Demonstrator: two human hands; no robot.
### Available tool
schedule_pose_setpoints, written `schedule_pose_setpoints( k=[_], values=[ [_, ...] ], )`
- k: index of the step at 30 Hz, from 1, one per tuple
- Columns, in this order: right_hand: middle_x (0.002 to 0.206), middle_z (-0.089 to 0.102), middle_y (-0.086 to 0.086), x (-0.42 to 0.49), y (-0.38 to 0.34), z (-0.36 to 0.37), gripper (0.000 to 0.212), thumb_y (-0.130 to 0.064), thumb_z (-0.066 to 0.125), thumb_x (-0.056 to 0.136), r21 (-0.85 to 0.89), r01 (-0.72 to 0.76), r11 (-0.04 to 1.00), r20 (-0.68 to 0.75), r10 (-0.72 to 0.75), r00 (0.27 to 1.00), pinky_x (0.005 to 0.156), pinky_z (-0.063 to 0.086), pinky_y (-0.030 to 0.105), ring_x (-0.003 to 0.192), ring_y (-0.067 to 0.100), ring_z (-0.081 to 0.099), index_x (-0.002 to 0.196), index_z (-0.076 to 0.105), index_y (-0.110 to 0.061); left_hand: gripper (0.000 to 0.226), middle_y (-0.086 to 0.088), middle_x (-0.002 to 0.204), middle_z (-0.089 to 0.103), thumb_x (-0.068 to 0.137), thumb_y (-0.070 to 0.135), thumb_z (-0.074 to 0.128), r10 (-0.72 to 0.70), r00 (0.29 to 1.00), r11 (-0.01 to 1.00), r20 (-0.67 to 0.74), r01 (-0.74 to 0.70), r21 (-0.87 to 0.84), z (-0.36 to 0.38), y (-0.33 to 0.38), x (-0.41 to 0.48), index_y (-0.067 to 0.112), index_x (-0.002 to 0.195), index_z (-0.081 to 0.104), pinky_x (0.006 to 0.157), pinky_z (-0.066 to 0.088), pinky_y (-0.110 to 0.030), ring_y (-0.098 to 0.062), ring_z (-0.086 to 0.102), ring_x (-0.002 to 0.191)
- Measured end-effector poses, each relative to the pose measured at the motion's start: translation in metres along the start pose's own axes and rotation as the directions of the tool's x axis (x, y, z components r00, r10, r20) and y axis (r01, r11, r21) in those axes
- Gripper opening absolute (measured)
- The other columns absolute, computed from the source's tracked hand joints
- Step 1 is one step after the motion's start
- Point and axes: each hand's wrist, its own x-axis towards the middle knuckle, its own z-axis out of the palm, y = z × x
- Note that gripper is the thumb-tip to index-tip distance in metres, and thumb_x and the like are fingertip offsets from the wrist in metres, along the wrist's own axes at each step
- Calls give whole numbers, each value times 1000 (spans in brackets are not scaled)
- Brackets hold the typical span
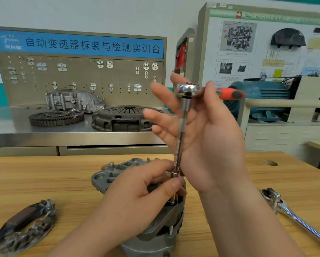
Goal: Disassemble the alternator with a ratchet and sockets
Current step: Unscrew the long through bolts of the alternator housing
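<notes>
The grey alternator [118, 175] lies on the wooden bench [44, 182] in front of me. A ratchet [190, 89] with an orange handle [231, 94] stands over it on a long extension bar [179, 145], whose socket [174, 196] sits down on the housing. My left hand [137, 204] pinches the lower end of the bar between thumb and fingers and partly hides the alternator. My right hand [201, 130] is raised behind the bar, thumb touching the ratchet near its head, the other fingers spread straight.
A removed rectifier part [25, 225] lies at the left of the bench. A second chrome ratchet [294, 214] lies at the right. Behind stand a steel table with a clutch cover [122, 118], a flywheel [56, 117] and a pegboard, and a blue motor [262, 95].
</notes>
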Motion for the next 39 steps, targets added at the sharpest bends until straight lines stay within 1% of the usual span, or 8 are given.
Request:
schedule_pose_setpoints(
  k=[7, 14, 17, 20, 23, 27, 33, 39],
  values=[
    [126, 65, -13, 1, 2, 1, 29, -35, 51, 90, -228, 227, 947, -70, -248, 966, 76, 52, 27, 105, 17, 68, 116, 64, -33, 20, 16, 78, 75, 77, 47, 57, -39, 999, 999, -23, 39, -5, -1, 0, 1, 34, 88, 67, 85, 53, -44, -10, 71, 81],
    [98, 76, -3, 1, -1, 1, 45, -50, 33, 94, 51, -55, 997, 0, 55, 998, 61, 54, 24, 72, 17, 72, 119, 58, -22, 26, 18, 79, 73, 76, 60, 47, 33, 999, 999, -24, -33, 8, -1, -1, 0, 46, 92, 63, 69, 52, -27, -7, 67, 71],
    [110, 73, -5, 1, 2, 2, 34, -46, 50, 91, -61, 68, 996, -43, -71, 997, 64, 53, 23, 86, 16, 70, 117, 62, -28, 33, 15, 80, 74, 73, 60, 48, 8, 1000, 1000, -8, -9, -28, -1, -1, 2, 34, 88, 63, 73, 52, -44, -20, 67, 72],
    [120, 68, -12, 0, 1, 3, 23, -31, 53, 90, -167, 206, 964, -57, -218, 974, 69, 51, 24, 99, 16, 68, 108, 67, -35, 34, 14, 80, 75, 72, 60, 50, -6, 1000, 999, -18, 5, -46, -1, -2, 3, 36, 90, 64, 80, 53, -44, -11, 70, 78],
    [119, 69, -11, 0, 1, 3, 27, -39, 51, 90, -59, 142, 988, -6, -142, 990, 70, 53, 24, 89, 18, 72, 113, 64, -31, 34, 12, 79, 75, 72, 60, 50, -6, 1000, 998, -29, 4, -57, 0, -3, 2, 37, 92, 64, 75, 50, -35, -3, 68, 76],
    [102, 75, -2, 1, 0, 2, 45, -49, 39, 87, 26, -19, 999, -4, 20, 1000, 66, 53, 25, 75, 18, 72, 119, 59, -24, 31, 16, 83, 74, 76, 58, 48, 4, 1000, 1000, -22, -4, -27, 0, 0, 0, 42, 98, 63, 78, 54, -44, -13, 70, 80],
    [122, 68, -12, 1, 1, 2, 25, -35, 55, 88, -120, 147, 982, -65, -155, 986, 74, 51, 26, 112, 16, 64, 108, 69, -34, 21, 14, 79, 75, 79, 41, 56, -48, 998, 998, -36, 46, -41, 0, -2, 1, 28, 89, 69, 86, 52, -38, -3, 70, 83],
    [102, 75, -6, 2, -4, 0, 45, -50, 36, 90, 78, -62, 995, 41, 59, 997, 71, 57, 26, 85, 19, 73, 121, 57, -25, 27, 15, 84, 75, 77, 52, 56, 2, 1000, 999, -17, -3, -40, 1, -3, 0, 40, 99, 65, 82, 53, -29, -4, 70, 85]
  ],
)
